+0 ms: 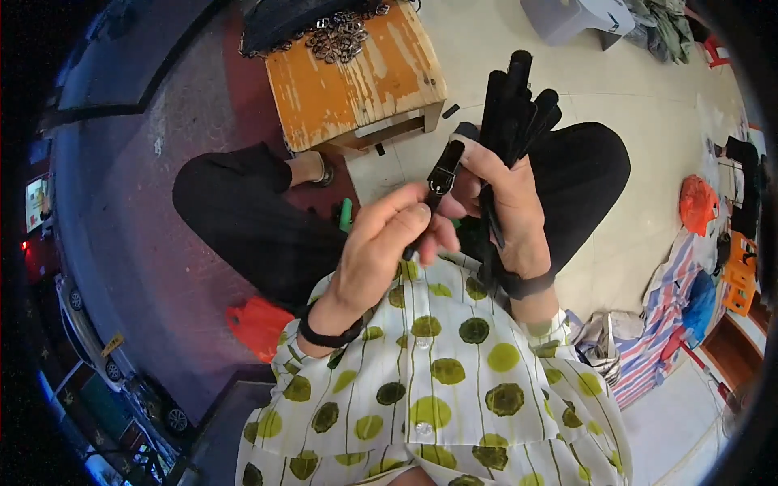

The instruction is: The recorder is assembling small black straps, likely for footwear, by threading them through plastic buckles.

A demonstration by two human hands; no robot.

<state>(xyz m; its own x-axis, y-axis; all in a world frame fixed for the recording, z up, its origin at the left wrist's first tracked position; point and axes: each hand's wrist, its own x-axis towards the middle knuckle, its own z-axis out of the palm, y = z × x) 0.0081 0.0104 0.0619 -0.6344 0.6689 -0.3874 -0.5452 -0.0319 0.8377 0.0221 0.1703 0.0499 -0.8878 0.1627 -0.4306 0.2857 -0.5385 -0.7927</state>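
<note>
Between my hands, above my lap, is a short black strap with a shiny metal buckle (442, 180). My left hand (374, 249) pinches the strap's lower part between thumb and fingers, just below the buckle. A bundle of black straps (512, 113) stands up out of my right hand (512, 206), whose fingers are closed around it. Some of its ends hang down by the wrist. My right thumb lies beside the top end of the buckled strap; whether it presses on it is hard to tell.
Ahead stands a worn orange wooden stool (356, 89) bearing a heap of metal buckles (336, 39) and a black bag or cloth (279, 24). A grey plastic stool (571, 18) is at far right. Red bags lie left (261, 326) and right (698, 204), near an orange plastic stool (739, 271).
</note>
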